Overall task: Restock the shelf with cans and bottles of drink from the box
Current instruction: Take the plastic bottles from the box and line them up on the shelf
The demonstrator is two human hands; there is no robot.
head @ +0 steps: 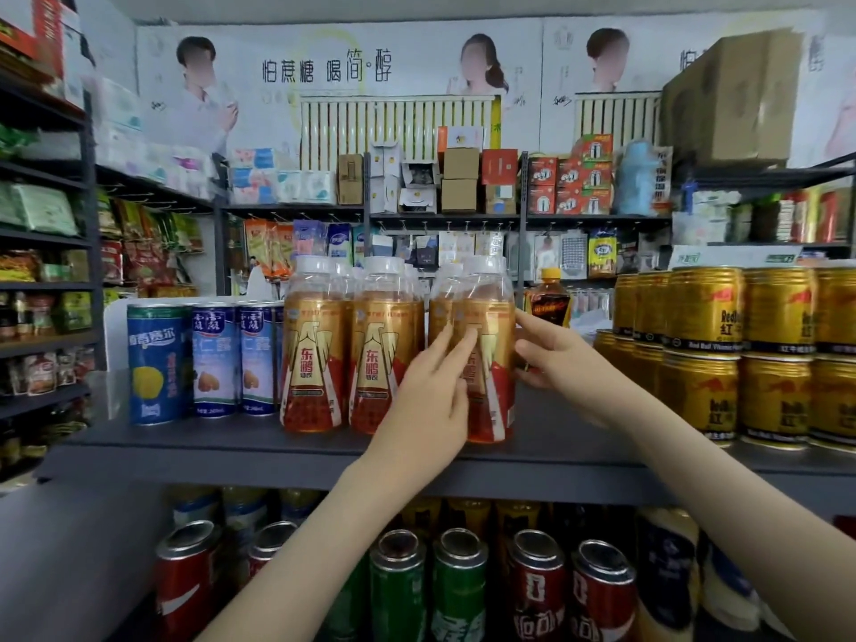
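Observation:
Three rows of gold-and-red drink bottles with clear caps stand on the dark shelf [222, 444]. The rightmost front bottle [492, 363] stands upright near the shelf's front edge. My left hand [428, 400] rests against its left front, fingers spread over the label. My right hand [553, 359] touches its right side, fingers curved around the back. Two more bottles [315, 363] stand to its left. The box is out of view.
Blue cans [155, 363] stand left of the bottles. Stacked gold cans [704, 359] fill the right of the shelf, and a small dark bottle [549, 298] stands behind. Red and green cans [398, 590] sit on the shelf below. Snack racks line the left.

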